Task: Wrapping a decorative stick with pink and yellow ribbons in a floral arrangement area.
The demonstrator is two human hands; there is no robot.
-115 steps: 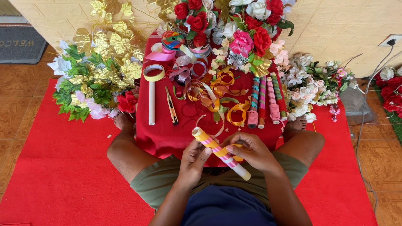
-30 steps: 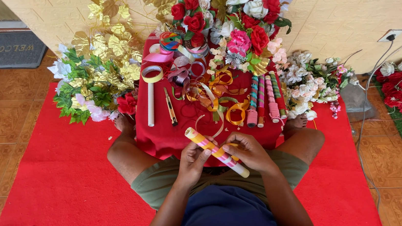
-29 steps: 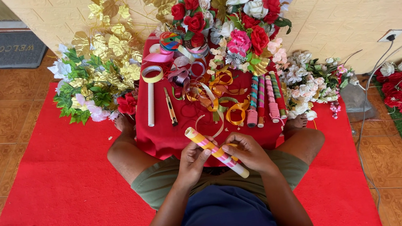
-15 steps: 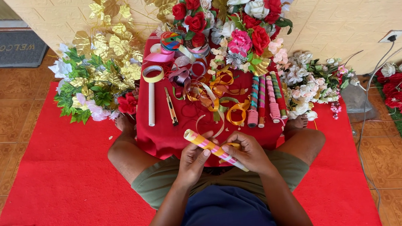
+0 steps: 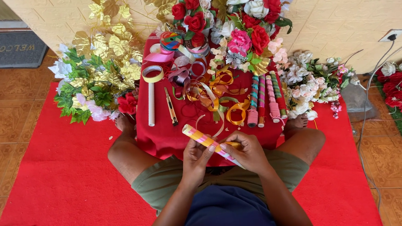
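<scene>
I sit cross-legged on a red mat (image 5: pixel 67 199) facing a low table draped in red cloth (image 5: pixel 163 134). Both hands hold a tube wrapped in yellow and pink ribbon (image 5: pixel 199 135), tilted up to the left. My left hand (image 5: pixel 196 156) grips its middle from below. My right hand (image 5: pixel 247 150) covers the lower right end, where a strip of yellow ribbon shows between the fingers. Finished wrapped tubes (image 5: pixel 264 99) lie side by side on the table's right part.
A white tube (image 5: pixel 151 104), a tape roll (image 5: pixel 152 73), a utility knife (image 5: pixel 171 106) and loose ribbon curls (image 5: pixel 219 94) lie on the cloth. Artificial flower bunches (image 5: pixel 94 79) surround the table. A cable (image 5: pixel 378 69) runs from a wall socket at the right.
The tube has tilted slightly and shifted a little between my hands; my fingers have worked along its lower end. Everything on the table has stayed put.
</scene>
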